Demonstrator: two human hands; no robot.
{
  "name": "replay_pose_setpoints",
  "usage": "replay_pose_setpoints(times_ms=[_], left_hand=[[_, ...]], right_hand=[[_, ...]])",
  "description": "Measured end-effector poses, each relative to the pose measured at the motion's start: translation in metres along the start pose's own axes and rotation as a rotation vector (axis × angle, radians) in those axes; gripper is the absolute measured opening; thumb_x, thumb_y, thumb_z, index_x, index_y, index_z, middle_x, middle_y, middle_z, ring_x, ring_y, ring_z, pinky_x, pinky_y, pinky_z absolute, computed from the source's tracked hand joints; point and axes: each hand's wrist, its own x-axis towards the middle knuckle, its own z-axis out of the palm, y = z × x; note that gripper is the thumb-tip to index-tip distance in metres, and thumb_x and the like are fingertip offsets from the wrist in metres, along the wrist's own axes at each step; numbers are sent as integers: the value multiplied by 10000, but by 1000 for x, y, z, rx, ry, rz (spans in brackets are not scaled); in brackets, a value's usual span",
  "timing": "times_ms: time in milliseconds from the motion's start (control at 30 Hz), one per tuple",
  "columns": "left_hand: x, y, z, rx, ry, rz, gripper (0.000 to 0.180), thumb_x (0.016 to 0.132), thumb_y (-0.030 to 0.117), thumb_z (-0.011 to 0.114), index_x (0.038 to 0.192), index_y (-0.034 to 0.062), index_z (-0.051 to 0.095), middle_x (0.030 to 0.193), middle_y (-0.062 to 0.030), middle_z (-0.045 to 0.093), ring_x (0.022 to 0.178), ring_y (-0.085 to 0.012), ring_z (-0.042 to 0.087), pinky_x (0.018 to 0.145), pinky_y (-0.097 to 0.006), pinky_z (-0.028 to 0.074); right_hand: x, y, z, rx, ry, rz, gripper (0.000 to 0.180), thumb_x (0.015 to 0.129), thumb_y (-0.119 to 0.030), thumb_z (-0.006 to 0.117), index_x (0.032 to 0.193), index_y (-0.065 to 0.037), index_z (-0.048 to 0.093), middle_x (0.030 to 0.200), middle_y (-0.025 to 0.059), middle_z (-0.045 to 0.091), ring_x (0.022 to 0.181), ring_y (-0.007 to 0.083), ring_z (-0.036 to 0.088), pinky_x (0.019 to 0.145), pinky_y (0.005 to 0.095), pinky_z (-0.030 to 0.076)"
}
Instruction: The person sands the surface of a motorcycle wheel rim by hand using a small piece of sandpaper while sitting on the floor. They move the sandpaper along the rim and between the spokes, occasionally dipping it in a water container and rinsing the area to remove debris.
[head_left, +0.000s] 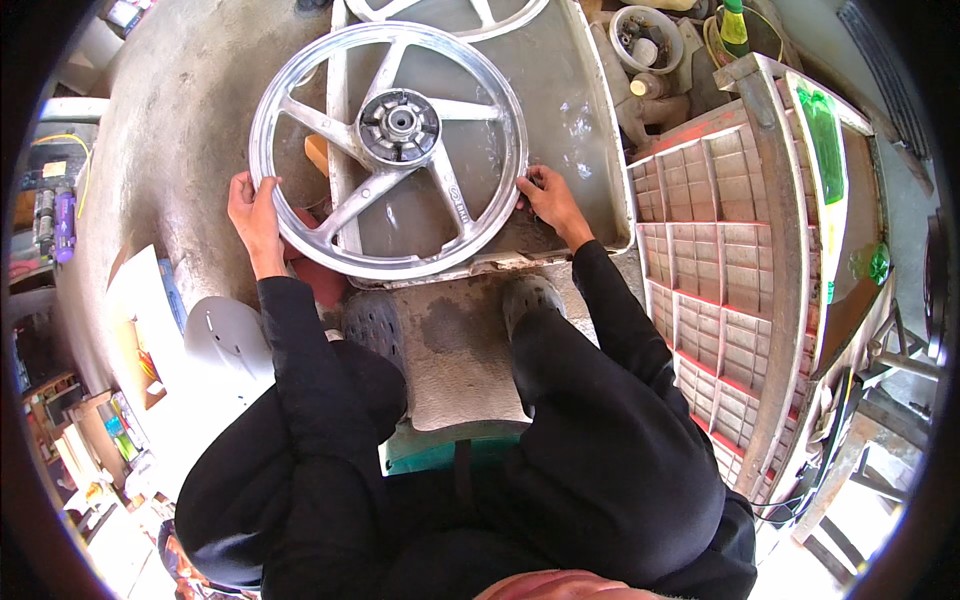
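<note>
Between my hands is a silver five-spoke motorcycle wheel rim [366, 197] with a dark-centred hub and no tyre on it. My left hand [255, 218] is closed on its left edge, and my right hand [552, 203] grips the right edge. The rim is held over the left side of a shallow tub [575, 200] of grey water, overlapping the tub's left wall. A second silver wheel rim [485, 28] lies at the tub's far end, cut off by the top of the picture. Part of a reddish thing shows behind the rim's lower left; its kind is hidden.
To the right stands a framed, red-edged panel [705, 250] with a grid of ribs. A white bucket [646, 40] with small parts and a green bottle [734, 30] are at the far right. My shoes [372, 325] rest just before the tub. Shelves with goods line the left.
</note>
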Motion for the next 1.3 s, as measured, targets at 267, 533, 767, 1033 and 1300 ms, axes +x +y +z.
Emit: replay_pose_setpoints(times_ms=[267,533,767,1033,1300], left_hand=[[-10,23,5,565,64,-5,522,915,244,802,1304,-39,598,1169,-211,739,1096,-308,719,990,-403,526],[-18,25,26,783,134,64,814,897,406,838,1503,-9,489,1369,-292,663,1289,-462,642,1113,-488,478],[-45,52,72,673,209,506,476,945,215,781,1368,42,647,1301,-190,712,1222,-377,669,1079,-478,493],[-140,53,169,217,-601,82,213,984,155,756,1163,40,739,1009,-102,784,860,-205,757,764,-338,582],[-180,1,182,196,-675,-53,172,977,137,747,1077,-4,752,906,-127,795,806,-207,757,762,-346,589]], right_hand=[[-13,-7,-3,134,-34,58,250,1042,-196,732,1139,30,689,862,70,752,689,136,703,621,307,524],[-16,7,-25,58,-5,95,234,1048,-226,739,1093,3,736,885,54,759,725,138,726,640,297,542],[-18,-24,1,112,-16,94,256,1049,-240,742,1073,15,727,858,40,747,732,126,730,642,288,546],[-4,-13,-14,108,-178,187,219,1061,-179,693,1018,32,732,847,94,755,696,146,706,628,301,555],[11,-22,-58,-185,45,239,250,1004,-76,592,1147,66,739,934,140,767,857,196,748,713,355,607]])
